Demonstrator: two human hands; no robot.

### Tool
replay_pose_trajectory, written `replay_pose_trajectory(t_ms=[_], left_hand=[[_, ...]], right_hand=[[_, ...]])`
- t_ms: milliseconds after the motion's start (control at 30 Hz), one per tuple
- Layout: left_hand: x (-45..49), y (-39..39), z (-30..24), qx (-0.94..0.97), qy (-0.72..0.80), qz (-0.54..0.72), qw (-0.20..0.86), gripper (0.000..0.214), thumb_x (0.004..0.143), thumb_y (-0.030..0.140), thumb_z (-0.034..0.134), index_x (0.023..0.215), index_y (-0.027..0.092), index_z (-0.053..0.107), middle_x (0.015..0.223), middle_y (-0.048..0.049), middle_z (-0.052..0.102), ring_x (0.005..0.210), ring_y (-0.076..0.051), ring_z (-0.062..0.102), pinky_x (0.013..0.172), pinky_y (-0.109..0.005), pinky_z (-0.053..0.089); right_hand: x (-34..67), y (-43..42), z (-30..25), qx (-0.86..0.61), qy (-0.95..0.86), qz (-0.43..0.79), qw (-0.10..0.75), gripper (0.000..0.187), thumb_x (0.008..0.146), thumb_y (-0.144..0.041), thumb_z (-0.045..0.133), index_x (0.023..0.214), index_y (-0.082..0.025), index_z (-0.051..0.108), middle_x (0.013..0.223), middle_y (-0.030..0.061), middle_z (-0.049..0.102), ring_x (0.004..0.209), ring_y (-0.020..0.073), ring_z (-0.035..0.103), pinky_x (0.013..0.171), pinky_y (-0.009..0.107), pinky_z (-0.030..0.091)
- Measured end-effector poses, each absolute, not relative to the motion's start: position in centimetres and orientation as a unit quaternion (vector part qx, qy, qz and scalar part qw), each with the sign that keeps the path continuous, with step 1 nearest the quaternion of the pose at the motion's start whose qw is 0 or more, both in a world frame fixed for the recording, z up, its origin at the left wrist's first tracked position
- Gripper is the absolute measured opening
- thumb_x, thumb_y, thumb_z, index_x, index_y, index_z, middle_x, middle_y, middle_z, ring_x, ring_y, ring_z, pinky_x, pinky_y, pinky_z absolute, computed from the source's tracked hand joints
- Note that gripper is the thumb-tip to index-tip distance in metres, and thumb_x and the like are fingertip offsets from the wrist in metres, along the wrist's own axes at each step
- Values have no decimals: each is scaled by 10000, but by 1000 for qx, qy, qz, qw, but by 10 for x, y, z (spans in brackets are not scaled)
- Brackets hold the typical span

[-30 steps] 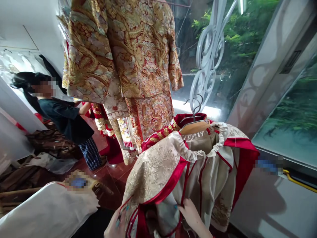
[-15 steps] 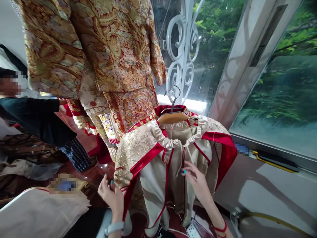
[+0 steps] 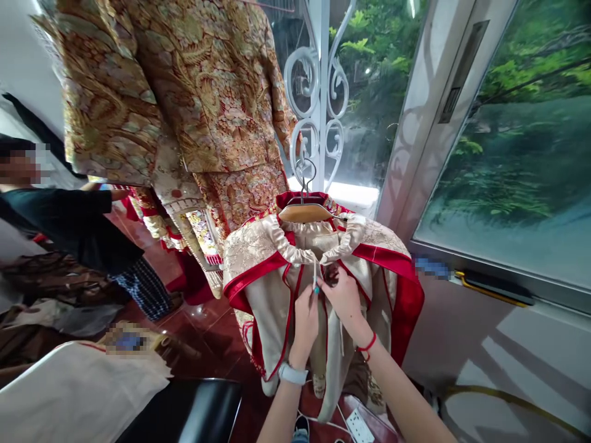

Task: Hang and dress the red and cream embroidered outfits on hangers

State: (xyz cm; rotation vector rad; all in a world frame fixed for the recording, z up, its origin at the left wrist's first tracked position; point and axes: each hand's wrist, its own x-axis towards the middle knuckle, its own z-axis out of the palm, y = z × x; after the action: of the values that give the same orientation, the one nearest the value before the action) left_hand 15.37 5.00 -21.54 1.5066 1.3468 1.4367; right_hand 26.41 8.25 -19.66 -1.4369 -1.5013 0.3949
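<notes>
A gold-embroidered, red-bordered cream fabric garment (image 3: 270,301) hangs from a pale wooden hanger (image 3: 302,213) in front of a white scrolled metal grille (image 3: 317,92). Left hand (image 3: 306,307): fingers pinching a thin white cord (image 3: 315,269) below the garment's gathered opening. Right hand (image 3: 342,298): fingers bent close beside the cord; whether they grip it cannot be told. Behind, at left: a gold-and-red brocade jacket (image 3: 207,92)

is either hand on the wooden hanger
No, the left hand and right hand are both at the white string, below the hanger.
</notes>
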Motion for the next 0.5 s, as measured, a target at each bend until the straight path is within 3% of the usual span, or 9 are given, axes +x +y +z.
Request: replay_pose_trajectory(t_ms=[100, 267, 367, 500], left_hand=[[141, 7, -245, 506, 539, 569, 362, 412, 913, 545, 410, 722, 195, 512, 601, 38, 436, 553, -117, 411, 539, -230, 341], [131, -43, -302, 459, 597, 530, 391, 609, 779, 787, 413, 653, 196, 483, 573, 55, 338, 524, -105, 329, 501, -231, 278], [131, -52, -307, 442, 615, 524, 389, 666, 716, 848, 411, 652, 194, 519, 566, 36, 399, 538, -122, 378, 514, -239, 335], [133, -74, -291, 461, 607, 526, 378, 617, 727, 800, 483, 703, 199, 619, 654, -32, 588, 677, -193, 546, 628, -273, 460]], right_hand=[[265, 84, -192, -547, -652, 188, 490, 230, 885, -345, 499, 920, -171, 646, 874, 127, 721, 776, 258, 676, 730, 354, 495], [270, 70, -198, -456, -667, 356, 469, 236, 906, -332, 443, 771, -196, 580, 724, 61, 680, 654, 199, 653, 625, 287, 486], [269, 54, -195, -431, -702, 394, 407, 300, 905, -366, 468, 667, -202, 547, 655, 39, 644, 645, 189, 644, 634, 282, 481], [247, 52, -165, -360, -656, 517, 415, 307, 882, -479, 533, 806, -193, 618, 821, 50, 693, 763, 184, 672, 708, 290, 510]])
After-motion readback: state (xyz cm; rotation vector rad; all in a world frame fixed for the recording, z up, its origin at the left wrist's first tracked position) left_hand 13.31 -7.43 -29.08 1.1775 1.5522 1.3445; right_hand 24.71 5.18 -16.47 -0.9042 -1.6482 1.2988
